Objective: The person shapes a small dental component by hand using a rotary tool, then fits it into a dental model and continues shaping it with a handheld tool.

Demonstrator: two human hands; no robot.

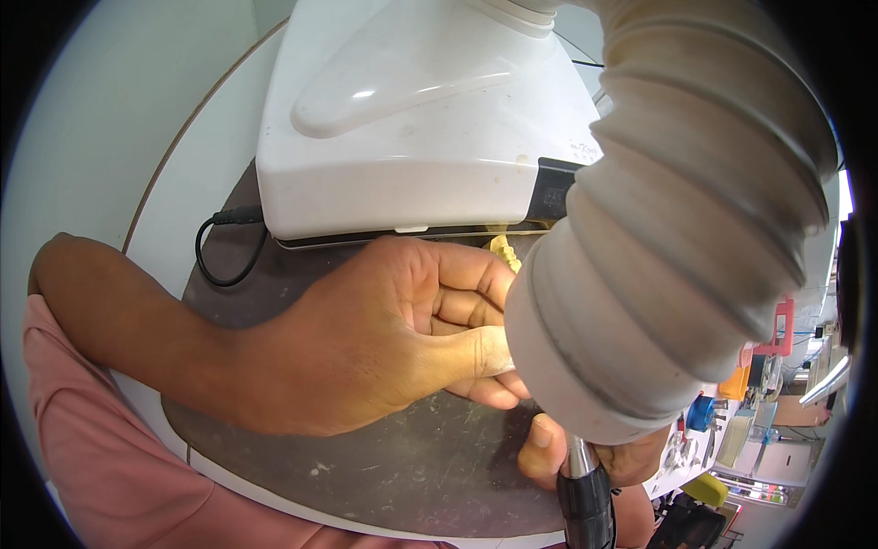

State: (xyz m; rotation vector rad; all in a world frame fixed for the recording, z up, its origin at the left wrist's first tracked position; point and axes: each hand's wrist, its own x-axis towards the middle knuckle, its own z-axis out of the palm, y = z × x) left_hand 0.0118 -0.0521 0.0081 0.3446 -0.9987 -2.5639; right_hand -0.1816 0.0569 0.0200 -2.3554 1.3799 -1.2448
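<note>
Machine (pixel 402 188) behind left hand (pixel 357 343), hose (pixel 677 229) right; handpiece (pixel 585 501) in right hand (pixel 636 462); 1 cable (pixel 238 216) left of machine.

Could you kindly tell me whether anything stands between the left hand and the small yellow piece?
Nothing visible does: the left hand lies close beside the yellow piece. The ribbed hose, nearer the camera, hides what is just to their right, so contact there cannot be judged.

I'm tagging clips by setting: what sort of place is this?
Probably a workshop, perhaps a dental lab: the right hand grips a handpiece, a ribbed hose hangs above, and a small yellow, tooth-like piece shows by the white machine.
</note>
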